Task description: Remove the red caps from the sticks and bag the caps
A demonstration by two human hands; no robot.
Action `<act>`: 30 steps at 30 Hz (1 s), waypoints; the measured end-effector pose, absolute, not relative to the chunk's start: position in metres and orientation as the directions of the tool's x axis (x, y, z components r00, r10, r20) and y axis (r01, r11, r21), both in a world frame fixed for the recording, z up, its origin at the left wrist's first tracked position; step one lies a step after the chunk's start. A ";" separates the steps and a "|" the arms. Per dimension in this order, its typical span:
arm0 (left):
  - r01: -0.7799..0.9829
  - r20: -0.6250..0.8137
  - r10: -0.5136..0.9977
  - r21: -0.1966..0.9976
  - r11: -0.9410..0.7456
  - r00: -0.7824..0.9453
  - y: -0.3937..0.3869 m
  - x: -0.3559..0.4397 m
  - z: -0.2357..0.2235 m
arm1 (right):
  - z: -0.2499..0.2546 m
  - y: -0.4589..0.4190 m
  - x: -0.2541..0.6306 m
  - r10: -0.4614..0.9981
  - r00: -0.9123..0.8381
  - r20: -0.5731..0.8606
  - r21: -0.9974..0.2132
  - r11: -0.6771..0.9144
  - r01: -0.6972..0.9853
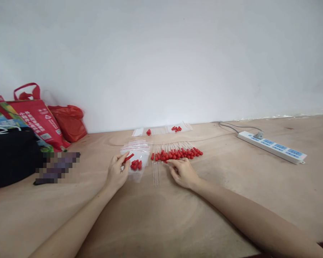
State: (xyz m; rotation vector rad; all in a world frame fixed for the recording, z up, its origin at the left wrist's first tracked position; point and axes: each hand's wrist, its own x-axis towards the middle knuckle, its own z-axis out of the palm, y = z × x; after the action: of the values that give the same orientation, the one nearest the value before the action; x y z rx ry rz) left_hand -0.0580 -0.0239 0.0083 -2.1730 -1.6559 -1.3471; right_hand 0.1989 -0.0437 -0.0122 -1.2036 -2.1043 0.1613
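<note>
We're looking at a brown table running back to a pale wall. Far left, we spot red bags; far right, a white power strip slants toward us.

Now the middle, left to right: the left hand pinches a red bulb between thumb and fingers, its long axis tilted wallward and to the right, beside a clear pouch with loose bulbs in or on it. Next, clear tubes lie pointing our way. Past them stretches the row of droppers, red ends toward us, pale stems aimed wallward. The right hand sits at the row's near edge, fingers bunched; whether they grip anything, we can't tell.
</note>
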 end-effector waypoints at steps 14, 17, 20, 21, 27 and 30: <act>0.804 0.630 0.682 0.150 -0.576 0.371 -0.033 -0.034 0.014 | -0.008 -0.049 0.182 0.813 -0.346 0.468 -0.321 0.521 0.790; 0.686 0.520 0.681 0.225 -0.692 0.516 -0.049 -0.019 0.012 | -0.004 -0.054 0.181 0.815 -0.386 0.431 -0.303 0.534 0.789; 0.689 0.442 0.742 0.312 -0.655 0.505 -0.057 -0.009 0.007 | 0.001 -0.059 0.181 0.807 -0.427 0.409 -0.278 0.555 0.784; 0.693 0.423 0.758 0.334 -0.639 0.496 -0.058 -0.008 0.006 | 0.002 -0.060 0.181 0.802 -0.440 0.404 -0.272 0.565 0.779; 0.691 0.378 0.789 0.388 -0.610 0.485 -0.056 -0.010 0.001 | 0.004 -0.062 0.181 0.777 -0.488 0.397 -0.264 0.606 0.750; 0.697 0.369 0.799 0.397 -0.597 0.475 -0.056 -0.010 0.000 | 0.003 -0.062 0.181 0.772 -0.491 0.404 -0.269 0.613 0.743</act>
State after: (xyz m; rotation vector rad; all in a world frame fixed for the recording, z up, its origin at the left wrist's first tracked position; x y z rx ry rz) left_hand -0.0104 -0.0562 0.0004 -2.8584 -1.4679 -0.8893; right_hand 0.1814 -0.0619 0.0028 -1.1950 -2.3508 0.0790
